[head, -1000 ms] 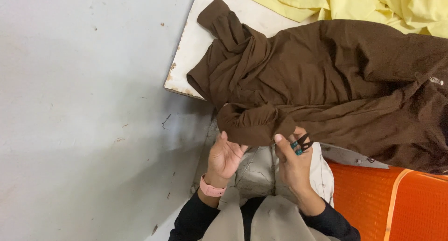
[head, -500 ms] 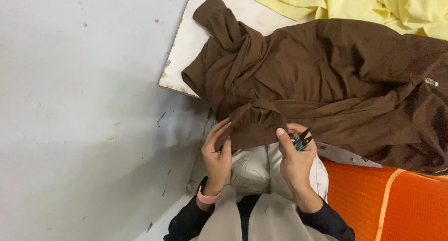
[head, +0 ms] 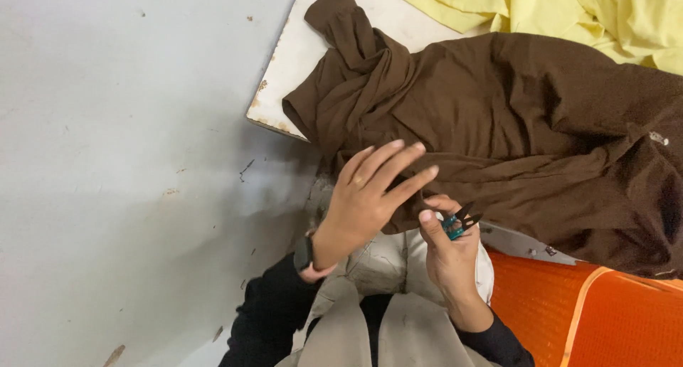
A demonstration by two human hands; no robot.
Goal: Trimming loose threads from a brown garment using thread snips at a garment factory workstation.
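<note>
Close: hands (head: 409,217) at garment (head: 526,125) hem

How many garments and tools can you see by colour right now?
Brown fabric garment: 1
Yellow fabric garment: 1
Small teal-handled thread snips, held in the right hand: 1
Total: 3

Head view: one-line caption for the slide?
Left hand spread over a brown garment while right hand holds small teal thread snips.
</note>
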